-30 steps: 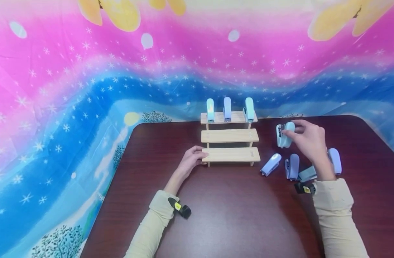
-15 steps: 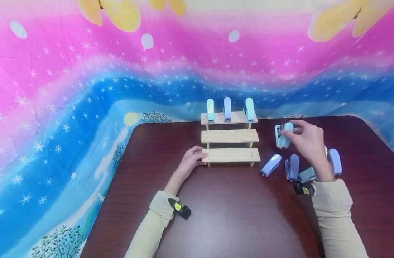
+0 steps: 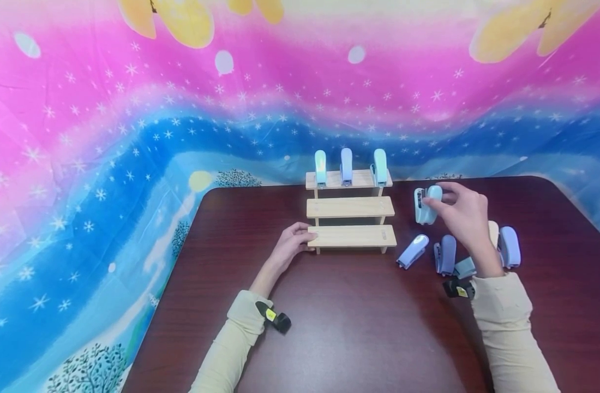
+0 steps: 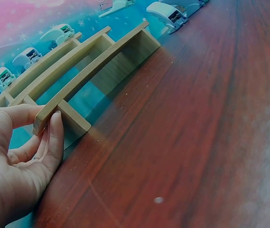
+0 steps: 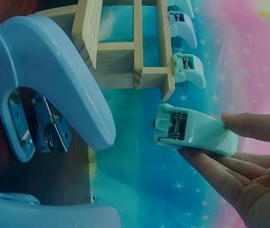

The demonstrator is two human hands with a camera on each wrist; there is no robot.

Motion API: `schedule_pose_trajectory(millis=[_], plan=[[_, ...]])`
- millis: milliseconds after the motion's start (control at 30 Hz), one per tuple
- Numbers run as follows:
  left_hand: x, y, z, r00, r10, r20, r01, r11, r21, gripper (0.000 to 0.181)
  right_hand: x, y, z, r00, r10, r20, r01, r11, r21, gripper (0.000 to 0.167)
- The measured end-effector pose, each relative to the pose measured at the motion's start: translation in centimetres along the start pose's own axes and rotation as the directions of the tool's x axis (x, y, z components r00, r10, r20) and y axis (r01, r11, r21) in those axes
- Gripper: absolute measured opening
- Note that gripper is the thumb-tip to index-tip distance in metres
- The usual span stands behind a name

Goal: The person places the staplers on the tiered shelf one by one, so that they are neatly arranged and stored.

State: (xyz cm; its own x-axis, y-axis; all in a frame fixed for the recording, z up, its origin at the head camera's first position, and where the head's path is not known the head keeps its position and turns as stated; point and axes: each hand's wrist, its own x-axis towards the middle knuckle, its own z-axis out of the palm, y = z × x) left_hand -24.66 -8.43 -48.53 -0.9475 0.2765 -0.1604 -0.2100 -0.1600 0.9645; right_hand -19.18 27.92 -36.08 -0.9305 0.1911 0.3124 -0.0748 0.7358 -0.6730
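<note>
My left hand [image 3: 291,245] pinches the left end of the lowest step of a three-tier wooden stand [image 3: 351,236]; the left wrist view shows thumb and fingers [image 4: 55,142] around the board's corner. To the right of the stand, my right hand [image 3: 464,210] holds a mint-green stapler [image 3: 430,206] above the table, thumb on one side and fingers on the other, as the right wrist view shows. Along the top step stand a mint stapler [image 3: 320,168], a lavender stapler [image 3: 346,166] and another mint stapler [image 3: 379,167]. The two lower steps carry nothing.
Below my right hand lie a lavender stapler [image 3: 413,251], a purple stapler [image 3: 444,255], a blue-grey stapler [image 3: 465,267] partly behind the wrist, a cream stapler [image 3: 493,232] and another lavender one [image 3: 510,246]. A patterned cloth [image 3: 261,125] hangs behind the dark table [image 3: 359,327].
My right hand has shifted slightly left toward the stand with the mint stapler, and more of the cream stapler shows. The left hand and the stand stay in place.
</note>
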Motion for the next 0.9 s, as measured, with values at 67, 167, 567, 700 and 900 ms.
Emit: schedule_pose_trajectory(millis=[67, 167, 567, 700, 900], plan=[[0.0, 0.0, 0.0, 1.000, 0.000, -0.001, 0.000, 1.000, -0.003, 0.023, 0.0, 0.0, 0.2, 1.000, 0.000, -0.006, 0.000, 1.000, 0.004, 0.050], [0.0, 0.0, 0.0, 1.000, -0.006, -0.003, 0.006, 1.000, -0.005, 0.023, 0.0, -0.2, 0.4, 1.000, 0.000, -0.012, 0.000, 1.000, 0.009, 0.052], [-0.1, 0.0, 0.0, 1.000, 0.000, 0.004, 0.000, 1.000, 0.001, 0.026, -0.3, -0.9, 1.1, 1.000, 0.002, -0.009, -0.001, 0.998, 0.058, 0.054], [-0.2, 0.0, -0.1, 1.000, 0.000, 0.000, 0.000, 1.000, 0.003, 0.025, -0.3, -1.3, 1.6, 1.000, 0.017, 0.010, -0.018, 0.997, 0.078, 0.055], [0.0, 0.0, 0.1, 1.000, 0.005, 0.000, -0.005, 1.000, 0.006, 0.027, 0.0, -1.7, 2.0, 0.999, 0.027, 0.021, -0.029, 0.994, 0.105, 0.057]])
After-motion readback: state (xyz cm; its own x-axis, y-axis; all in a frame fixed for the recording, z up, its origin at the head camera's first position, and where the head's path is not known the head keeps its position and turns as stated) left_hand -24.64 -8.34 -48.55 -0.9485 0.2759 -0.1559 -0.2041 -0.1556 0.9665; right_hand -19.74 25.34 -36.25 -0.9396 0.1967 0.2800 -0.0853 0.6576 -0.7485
